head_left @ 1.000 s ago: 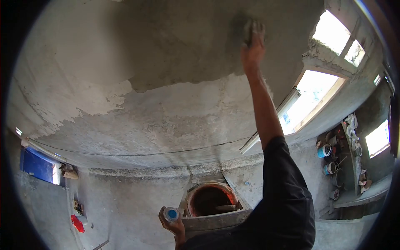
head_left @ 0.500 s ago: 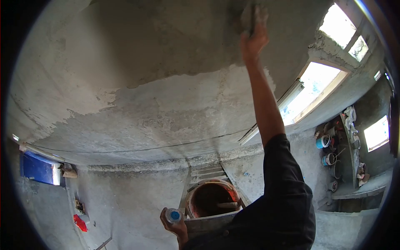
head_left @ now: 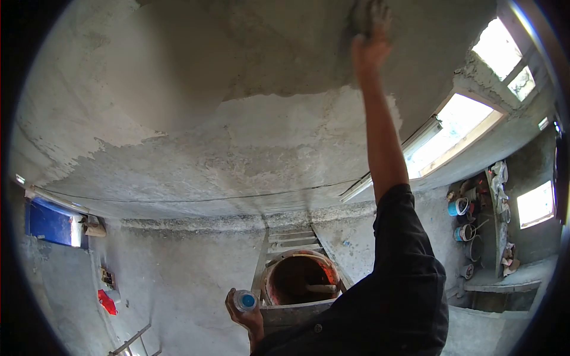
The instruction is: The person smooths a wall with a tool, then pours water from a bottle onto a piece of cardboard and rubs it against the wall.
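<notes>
Left hand (head_left: 248,317) clenched round a blue-capped bottle (head_left: 244,301), beside the bucket (head_left: 295,254); right hand (head_left: 369,44) grips a grey pad (head_left: 363,13) (sponge or float, unclear) pressed to the ceiling (head_left: 178,190); dark wet coat (head_left: 237,53) covers the upper part; pale patch (head_left: 279,142) appears untreated.

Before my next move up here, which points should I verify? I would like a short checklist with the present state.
1. Right hand presses grey pad against ceiling: ok.
2. Grip on the pad: cannot tell, fingers blurred.
3. Left hand closed around bottle: ok.
4. Blue cap on the bottle: ok.
5. Bucket resting at ladder top: ok.
6. Footing below: cannot tell, hidden.
</notes>
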